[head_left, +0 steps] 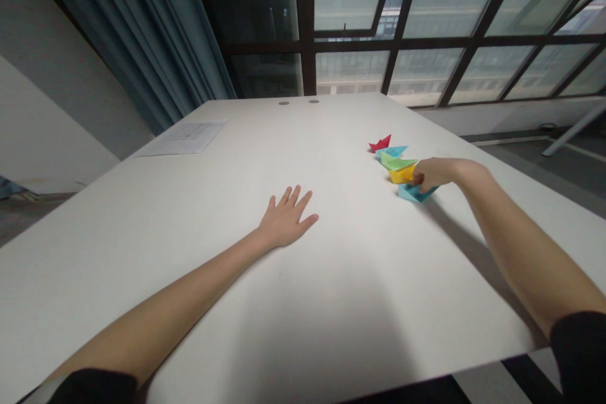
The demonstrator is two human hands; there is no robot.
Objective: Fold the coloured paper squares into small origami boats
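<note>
Biggest thing I've got from here is the white worktop, running off toward the windows, w/ a blue curtain at upper L. Next size down, a printed sheet lies flat nr the worktop's far L edge, well apart from the hands.

Then the hands. L hand is palm down on bare worktop, approx. mid-view, fingers spread, so that grip is wide & holds nothing. R hand reaches out on the R side, wrist arched, fingers bent down: I read its grip as narrow, pinched on the near blue boat. Contact's partly hidden, so can't say how firm.

Smallest: 5 folded paper boats in a slanting line on the worktop's R half. Near blue boat's closest to me, under the R fingertips; then yellow boat, green boat, far blue boat, red boat furthest. They overlap from my angle, so can't tell which touch.

Step in hand, as I judge it: handling the near blue boat at the line's near end; pick-up or set-down, can't tell. Either way it calls for a v. light pinch, b/c thin paper likely creases, & a path clear of the yellow boat.
</note>
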